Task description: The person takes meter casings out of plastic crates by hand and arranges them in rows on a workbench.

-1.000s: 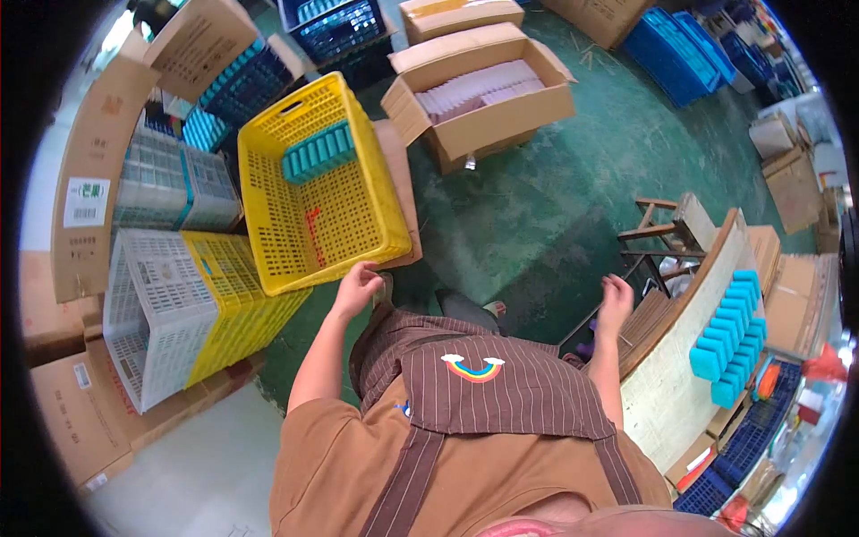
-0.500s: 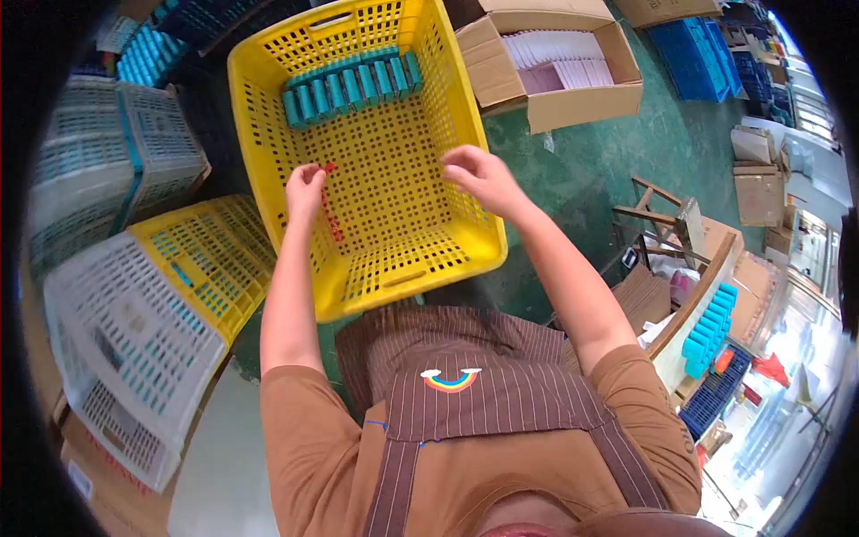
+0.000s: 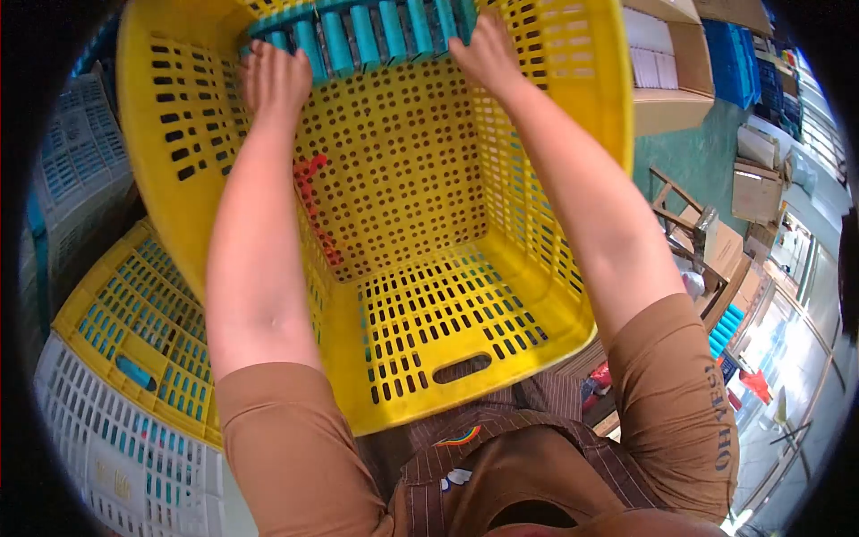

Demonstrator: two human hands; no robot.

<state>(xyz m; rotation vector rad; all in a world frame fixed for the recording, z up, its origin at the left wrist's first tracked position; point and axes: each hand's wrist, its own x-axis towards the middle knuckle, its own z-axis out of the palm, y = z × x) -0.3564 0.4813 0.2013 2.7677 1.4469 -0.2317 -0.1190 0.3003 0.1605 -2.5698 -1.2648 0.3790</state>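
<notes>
A large yellow plastic crate [image 3: 403,394] with perforated walls lies before me. At its far end stands a row of teal cylinders [image 3: 362,38], set side by side. My left hand [image 3: 276,79] is closed around the row's left end, fingers curled over the teal pieces. At the opposite end my right hand [image 3: 486,55] grips the last cylinders, its thumb at their lower edge. Parts of the end pieces are hidden behind my fingers. A strip of red marks [image 3: 309,192] shows on the crate's left inner side.
Stacked crates, yellow [image 3: 134,313] and white [image 3: 134,430], stand at left. An open carton [image 3: 671,107] of white flat items sits at upper right, near blue crates [image 3: 734,63]. A wooden stool [image 3: 676,192] and more teal cylinders [image 3: 725,329] are at right.
Both hands have moved forward from the crate's middle to the two ends of the teal row and closed there. My view has come nearer, so the crate looks bigger.
</notes>
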